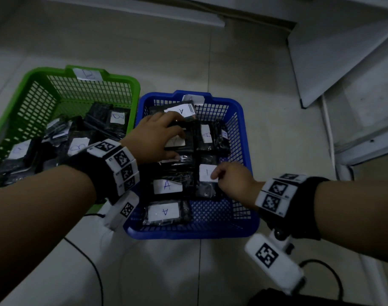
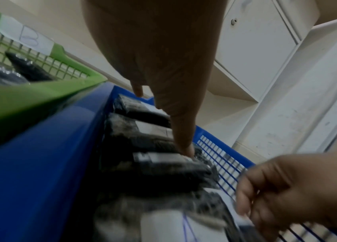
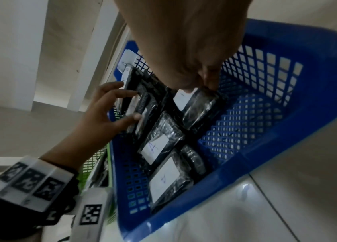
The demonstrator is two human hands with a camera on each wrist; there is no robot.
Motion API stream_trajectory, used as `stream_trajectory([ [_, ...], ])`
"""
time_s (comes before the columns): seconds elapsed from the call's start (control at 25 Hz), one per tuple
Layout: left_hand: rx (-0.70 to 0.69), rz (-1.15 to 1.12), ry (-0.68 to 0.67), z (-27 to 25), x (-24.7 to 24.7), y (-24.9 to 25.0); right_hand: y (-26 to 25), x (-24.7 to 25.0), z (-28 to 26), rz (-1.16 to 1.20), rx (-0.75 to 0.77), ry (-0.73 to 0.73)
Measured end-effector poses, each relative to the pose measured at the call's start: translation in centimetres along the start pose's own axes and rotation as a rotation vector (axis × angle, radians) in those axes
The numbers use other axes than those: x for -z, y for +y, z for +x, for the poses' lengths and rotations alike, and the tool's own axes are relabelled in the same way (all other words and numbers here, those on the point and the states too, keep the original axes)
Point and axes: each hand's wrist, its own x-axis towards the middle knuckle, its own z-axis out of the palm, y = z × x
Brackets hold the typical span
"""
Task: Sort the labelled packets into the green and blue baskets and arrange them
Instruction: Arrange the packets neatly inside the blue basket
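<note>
The blue basket (image 1: 247, 138), tagged A on its far rim, holds several black packets with white A labels laid in rows. My left hand (image 1: 171, 142) reaches into its far left part, with spread fingers and thumb gripping a packet (image 1: 188, 142) across its width; the right wrist view shows this grip (image 3: 130, 106). My right hand (image 1: 217, 175) pinches the edge of another labelled packet (image 1: 207, 172) at the basket's right middle, thumb on its white label (image 3: 184, 99). The green basket (image 1: 45, 71), tagged B, sits to the left with several B packets (image 1: 77, 146).
Both baskets stand side by side on a pale tiled floor (image 1: 188, 51). White cabinet panels (image 1: 343, 62) rise at the right and back. A black cable (image 1: 96, 272) runs over the floor near me. The blue basket's near right corner (image 1: 213, 213) shows bare mesh.
</note>
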Motion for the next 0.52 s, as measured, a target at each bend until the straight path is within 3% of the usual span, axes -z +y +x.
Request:
stream_trajectory([
  [0.08,0.043,0.011,0.092,0.7,0.6,-0.6,0.0,-0.2,0.0,-0.106,0.111,0.038],
  [0.16,0.127,-0.009,0.169,1.6,1.2,-1.5,0.0,-0.2,-0.3,-0.316,0.316,0.064],
  [0.28,0.271,0.026,0.089,2.8,1.6,-2.3,0.4,-0.7,0.0,-0.692,0.575,-0.031],
  [0.4,0.340,0.118,-0.033,3.3,1.5,-2.8,0.7,-0.9,0.6,-0.791,0.615,0.009],
  [0.52,0.311,0.154,0.007,3.0,1.6,-3.0,0.8,-0.4,1.0,-0.730,0.600,-0.048],
])
